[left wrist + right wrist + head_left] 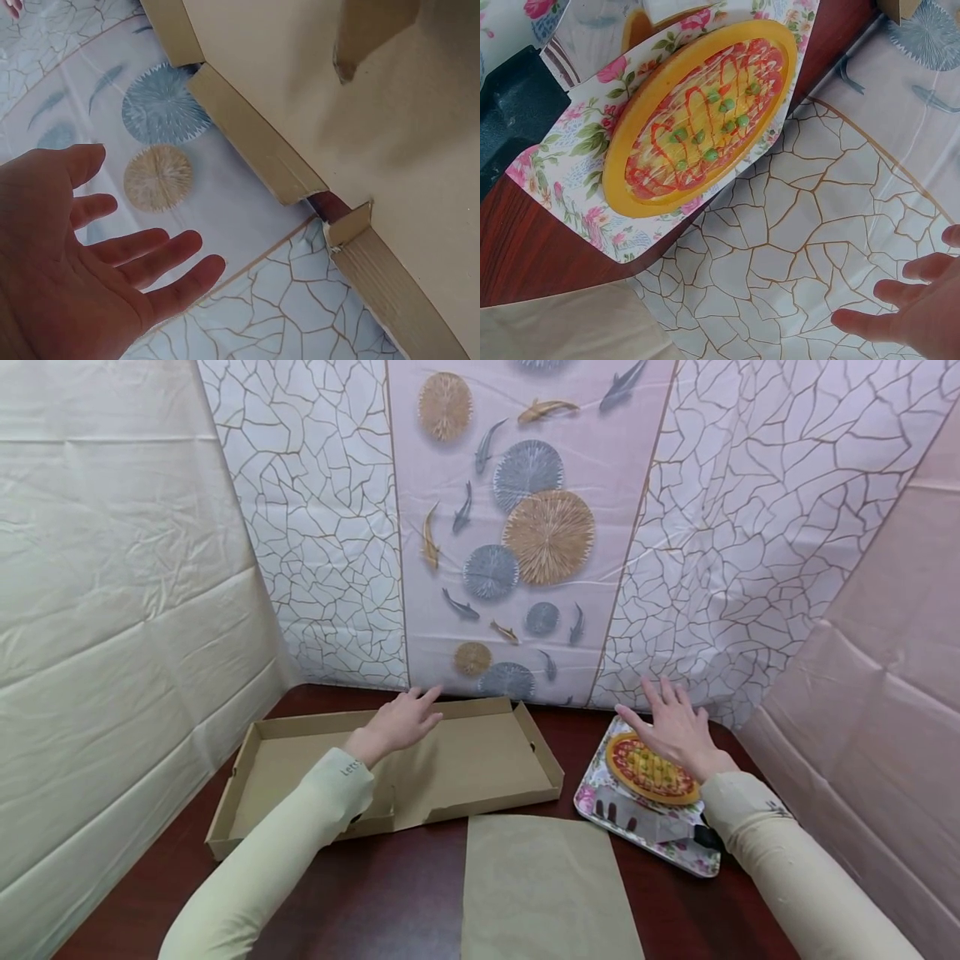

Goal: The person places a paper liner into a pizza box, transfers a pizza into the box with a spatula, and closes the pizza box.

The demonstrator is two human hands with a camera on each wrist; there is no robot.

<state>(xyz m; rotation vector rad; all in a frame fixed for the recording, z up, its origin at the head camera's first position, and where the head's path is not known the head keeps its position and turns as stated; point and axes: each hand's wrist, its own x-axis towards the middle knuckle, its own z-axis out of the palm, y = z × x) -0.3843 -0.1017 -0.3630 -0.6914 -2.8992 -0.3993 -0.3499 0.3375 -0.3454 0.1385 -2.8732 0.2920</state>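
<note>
My left hand (401,720) is held over the open cardboard pizza box (480,760), fingers spread and holding nothing. In the left wrist view the box's flaps (255,139) lie just beyond that hand. Over on the right, my right hand (675,727) hovers with spread fingers above a toy-like pizza (648,768). The pizza has a yellow crust, red and yellow topping and green bits. It lies on a floral tray (592,180). A metal pizza server (637,818) with slots and a black handle (707,837) lies on the tray's near side.
A sheet of brown paper (547,885) lies on the dark red wooden table (397,893) between box and tray. A patterned cloth backdrop (330,568) rises behind the table, with plain cloth walls at both sides.
</note>
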